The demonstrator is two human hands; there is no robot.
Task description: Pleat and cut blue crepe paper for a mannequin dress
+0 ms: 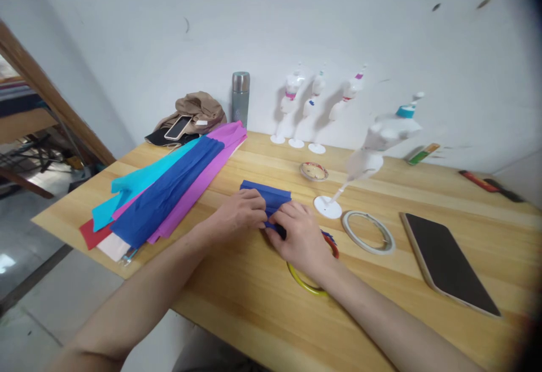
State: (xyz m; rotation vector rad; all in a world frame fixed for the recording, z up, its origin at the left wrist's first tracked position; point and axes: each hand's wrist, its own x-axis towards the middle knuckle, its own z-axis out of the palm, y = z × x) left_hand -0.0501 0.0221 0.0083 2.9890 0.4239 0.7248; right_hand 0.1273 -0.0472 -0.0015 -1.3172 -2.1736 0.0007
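Note:
A dark blue folded sheet (266, 193), thin like crepe paper or cloth, lies on the table between my hands. My left hand (248, 209) grips its left part with bent fingers. Thumb and fingers of my right hand (296, 232) pinch its near right edge, and the palm hides part of it. Below my right hand a red and yellow ring-shaped thing (311, 288) shows, partly covered. Just beyond stands a small white dress-form mannequin (366, 157), tilted in view, with a teal band at its neck.
At left lies a stack of coloured sheets (169, 191). Around the right side are a tape roll (349, 231), another roll (301, 171), a phone (449, 262) and a red-and-black tool (478, 181). Several small mannequins (291, 101), a flask (240, 101) and a brown cloth (203, 109) line the wall.

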